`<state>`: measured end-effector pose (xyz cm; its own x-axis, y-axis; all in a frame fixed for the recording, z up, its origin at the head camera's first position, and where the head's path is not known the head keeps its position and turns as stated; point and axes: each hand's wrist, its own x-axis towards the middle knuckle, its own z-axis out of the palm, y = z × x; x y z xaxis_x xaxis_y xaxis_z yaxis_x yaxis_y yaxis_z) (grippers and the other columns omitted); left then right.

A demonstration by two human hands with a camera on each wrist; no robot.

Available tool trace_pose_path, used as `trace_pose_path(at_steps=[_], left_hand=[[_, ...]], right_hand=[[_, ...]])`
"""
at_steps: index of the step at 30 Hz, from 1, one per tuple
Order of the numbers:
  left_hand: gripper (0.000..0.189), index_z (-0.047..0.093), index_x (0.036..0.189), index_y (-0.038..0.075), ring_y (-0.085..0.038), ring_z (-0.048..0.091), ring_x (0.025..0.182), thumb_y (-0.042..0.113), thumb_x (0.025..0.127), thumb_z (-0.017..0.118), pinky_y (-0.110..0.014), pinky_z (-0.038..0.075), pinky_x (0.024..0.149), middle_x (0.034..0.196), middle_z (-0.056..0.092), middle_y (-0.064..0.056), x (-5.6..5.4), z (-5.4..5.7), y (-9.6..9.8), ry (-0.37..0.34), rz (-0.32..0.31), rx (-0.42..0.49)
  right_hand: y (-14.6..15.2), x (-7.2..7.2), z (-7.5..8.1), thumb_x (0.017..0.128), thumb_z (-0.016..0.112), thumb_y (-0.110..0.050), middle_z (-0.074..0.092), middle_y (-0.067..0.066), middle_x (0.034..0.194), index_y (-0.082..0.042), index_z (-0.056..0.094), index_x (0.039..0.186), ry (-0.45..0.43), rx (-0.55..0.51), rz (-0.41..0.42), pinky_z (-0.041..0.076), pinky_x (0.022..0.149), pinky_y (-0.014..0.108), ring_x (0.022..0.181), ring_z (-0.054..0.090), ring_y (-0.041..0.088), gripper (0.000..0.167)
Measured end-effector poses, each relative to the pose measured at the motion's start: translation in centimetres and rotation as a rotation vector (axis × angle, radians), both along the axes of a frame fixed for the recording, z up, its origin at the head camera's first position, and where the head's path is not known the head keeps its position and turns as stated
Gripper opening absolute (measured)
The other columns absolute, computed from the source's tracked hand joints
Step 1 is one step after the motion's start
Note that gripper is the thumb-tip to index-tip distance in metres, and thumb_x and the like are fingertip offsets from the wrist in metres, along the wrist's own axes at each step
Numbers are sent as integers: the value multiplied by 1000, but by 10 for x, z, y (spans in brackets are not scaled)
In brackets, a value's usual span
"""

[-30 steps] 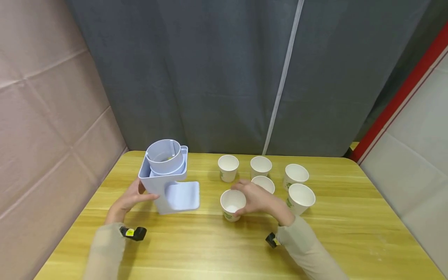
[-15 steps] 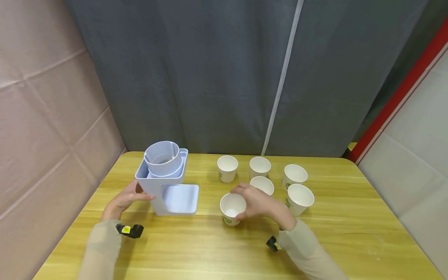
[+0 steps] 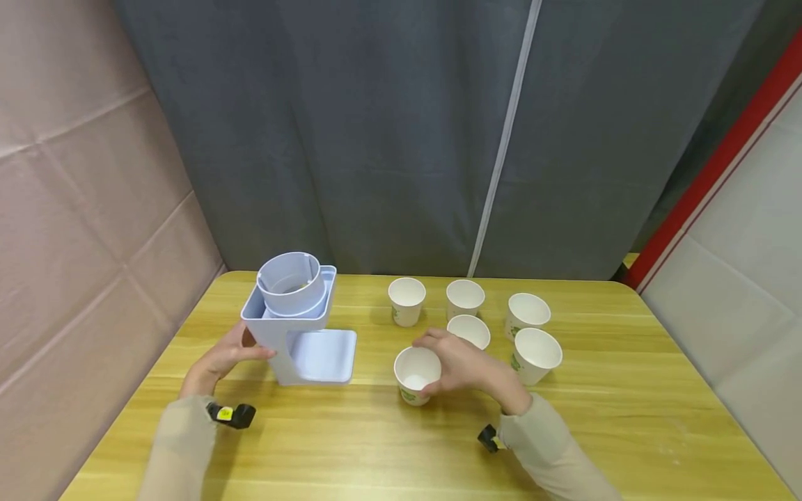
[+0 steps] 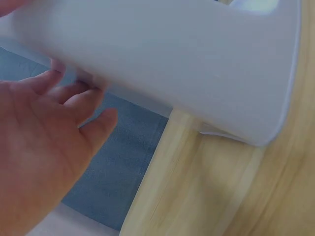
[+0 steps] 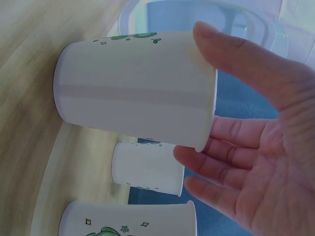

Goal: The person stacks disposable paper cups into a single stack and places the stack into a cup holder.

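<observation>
A pale lavender-blue plastic dispenser [image 3: 285,358] stands upright at the left of the table, with a round cylinder [image 3: 291,296] on top and a flat tray at its base. My left hand [image 3: 222,358] holds its column from the left, thumb on the near side and fingers round the back; in the left wrist view the fingertips [image 4: 106,118] are beside the column. Near the middle, my right hand [image 3: 466,365] holds a white paper cup [image 3: 413,379] by its rim. In the right wrist view the thumb lies on one side of this upright cup [image 5: 133,93], fingers on the other.
Several more white paper cups stand right and behind, among them a back-left cup [image 3: 406,303], one partly behind my right hand [image 3: 470,330], and a right-hand cup [image 3: 537,355]. A dark grey curtain [image 3: 376,139] hangs behind the wooden table [image 3: 351,452].
The dispenser has gone from slightly tilted to upright and shifted a little left, my left hand moving with it. The held cup has moved slightly toward me. In the last half second almost nothing differs.
</observation>
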<state>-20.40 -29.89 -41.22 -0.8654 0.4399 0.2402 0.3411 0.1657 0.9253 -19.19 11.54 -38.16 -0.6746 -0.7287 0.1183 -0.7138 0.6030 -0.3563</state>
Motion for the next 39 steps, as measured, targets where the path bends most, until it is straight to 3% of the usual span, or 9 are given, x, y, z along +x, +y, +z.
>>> trace_pose_path(at_steps=[4, 7, 10, 13, 15, 21, 24, 31, 39], left_hand=[[83, 19, 145, 2, 3, 38, 117, -7, 76, 65, -9, 31, 94, 135, 36, 14, 4, -2, -1, 6, 30, -29], [83, 18, 143, -7, 8, 37, 117, -4, 77, 68, -7, 30, 94, 143, 34, -3, 9, -5, -1, -2, 76, -75], [85, 18, 143, -9, 9, 35, 117, 0, 77, 70, -6, 30, 94, 145, 28, -24, 14, -7, -2, -22, 115, -130], [87, 17, 144, -9, 8, 36, 116, 2, 76, 71, -7, 31, 94, 144, 25, -32, 21, -8, -3, -29, 133, -154], [85, 19, 142, -12, 8, 38, 115, 0, 76, 71, -8, 33, 94, 141, 32, -30, 26, -10, -5, -12, 142, -136], [66, 29, 131, -19, 1, 47, 116, -12, 77, 65, -12, 40, 91, 129, 49, 6, 45, -17, -11, 75, 116, -49], [61, 31, 131, -19, -3, 50, 116, -12, 79, 63, -14, 42, 90, 127, 51, 14, 57, -18, -14, 76, 104, -56], [56, 37, 129, -17, -4, 52, 113, -9, 81, 63, -15, 42, 90, 124, 53, 15, 77, -16, -9, 44, 75, -101], [55, 37, 129, -17, -7, 51, 116, -12, 81, 62, -15, 40, 93, 128, 55, -11, 89, -17, 16, 68, 30, -29]], right_hand=[[2, 1, 0, 63, 86, -31, 59, 9, 111, 0, 58, 118, 23, -17, 0, 50, 82, 37, 100, 56, 23, 70], [4, 2, 0, 61, 87, -34, 59, 9, 112, 0, 56, 122, 30, -51, -7, 50, 83, 39, 103, 55, 23, 76], [7, 1, 0, 60, 87, -37, 58, 10, 116, -1, 53, 125, 29, -83, -13, 49, 87, 40, 107, 54, 24, 82], [10, 1, 1, 61, 87, -36, 58, 11, 119, 0, 53, 126, 37, -116, -7, 47, 91, 41, 110, 54, 25, 82], [13, 1, 2, 62, 87, -35, 58, 11, 121, 1, 53, 126, 42, -137, 0, 46, 93, 41, 111, 54, 26, 81], [23, 1, 1, 66, 85, -32, 57, 13, 122, 3, 52, 126, 65, -202, 42, 46, 92, 41, 111, 54, 27, 77], [27, 1, 0, 66, 85, -31, 57, 14, 121, 3, 52, 125, 71, -233, 59, 47, 92, 42, 110, 54, 27, 76], [38, 5, -2, 66, 85, -25, 58, 15, 118, 4, 53, 123, 72, -293, 47, 47, 90, 43, 108, 54, 27, 72], [52, 13, -3, 66, 85, -16, 60, 14, 115, 4, 55, 119, 115, -346, 39, 49, 88, 41, 106, 57, 27, 64]])
